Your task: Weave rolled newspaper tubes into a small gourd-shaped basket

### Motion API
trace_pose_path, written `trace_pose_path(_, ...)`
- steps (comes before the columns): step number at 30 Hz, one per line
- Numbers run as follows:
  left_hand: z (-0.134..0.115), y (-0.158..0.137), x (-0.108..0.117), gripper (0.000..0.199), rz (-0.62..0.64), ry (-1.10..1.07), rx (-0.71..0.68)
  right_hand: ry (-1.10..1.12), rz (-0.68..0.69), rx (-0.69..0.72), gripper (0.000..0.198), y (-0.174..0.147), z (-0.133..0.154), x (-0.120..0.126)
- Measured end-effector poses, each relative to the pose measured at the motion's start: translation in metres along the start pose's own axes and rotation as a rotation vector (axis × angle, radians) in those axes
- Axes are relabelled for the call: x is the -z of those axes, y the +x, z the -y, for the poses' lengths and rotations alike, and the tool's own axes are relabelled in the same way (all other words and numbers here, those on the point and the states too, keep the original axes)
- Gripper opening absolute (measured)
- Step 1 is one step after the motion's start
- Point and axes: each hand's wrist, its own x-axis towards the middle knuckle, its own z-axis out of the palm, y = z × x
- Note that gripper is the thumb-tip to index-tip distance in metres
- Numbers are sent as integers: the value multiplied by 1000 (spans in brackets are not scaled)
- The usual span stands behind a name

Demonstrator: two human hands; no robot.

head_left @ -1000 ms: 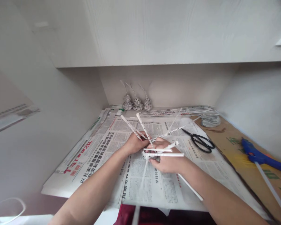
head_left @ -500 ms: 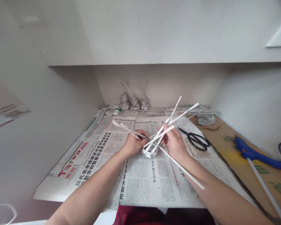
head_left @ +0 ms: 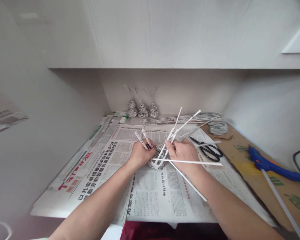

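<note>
Between my hands, low over the newspaper, is a small round woven paper basket (head_left: 157, 164) with long rolled-paper sticks (head_left: 186, 121) poking out in several directions. My left hand (head_left: 142, 153) is closed on the left side of its rim, with two stick ends rising past the fingers. On the right, my right hand (head_left: 182, 150) pinches the upright sticks above the basket; its fingertips are partly hidden by them. One stick lies across the front of the right hand, and another slants down along the right forearm.
Newspaper sheets (head_left: 150, 200) cover the table. Black scissors (head_left: 210, 150) lie right of my right hand. A blue glue gun (head_left: 270, 165) rests on cardboard (head_left: 287, 200) at the right. Behind stand three woven gourd shapes (head_left: 143, 111) beside a pile of paper sticks (head_left: 175, 120).
One stick has swung down from pointing up to lying nearly level across my right hand. The right hand has turned palm-down. The sticks by my left hand now stand more upright.
</note>
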Motion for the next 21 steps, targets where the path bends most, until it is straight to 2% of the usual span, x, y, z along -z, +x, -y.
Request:
trace_pose_path(2,1,1,-1,15,19,-10,27,-44,-36,31,56,2,-1,1)
trace_pose_path(4,2,1,-2,15,29,-22,60,45,-33,58,51,5,-2,-1)
trace_pose_path(6,2,2,-3,15,32,-38,91,266,12,50,39,6,-4,-6)
trace_pose_path(9,0,1,-5,15,48,-63,101,657,91,-50,20,7,-7,-17)
trace_pose_path(13,-6,-4,-7,14,51,-76,28,1041,211,-203,16,7,-10,-33)
trace_pose_path(16,-9,-8,-8,12,47,-42,-62,1290,276,-330,15,9,-10,-37)
trace_pose_path(18,-10,-9,-9,12,44,-13,-124,1402,219,-407,16,11,-10,-33)
trace_pose_path(21,-12,-10,-8,13,23,18,-195,1471,43,-509,23,15,-11,-24)
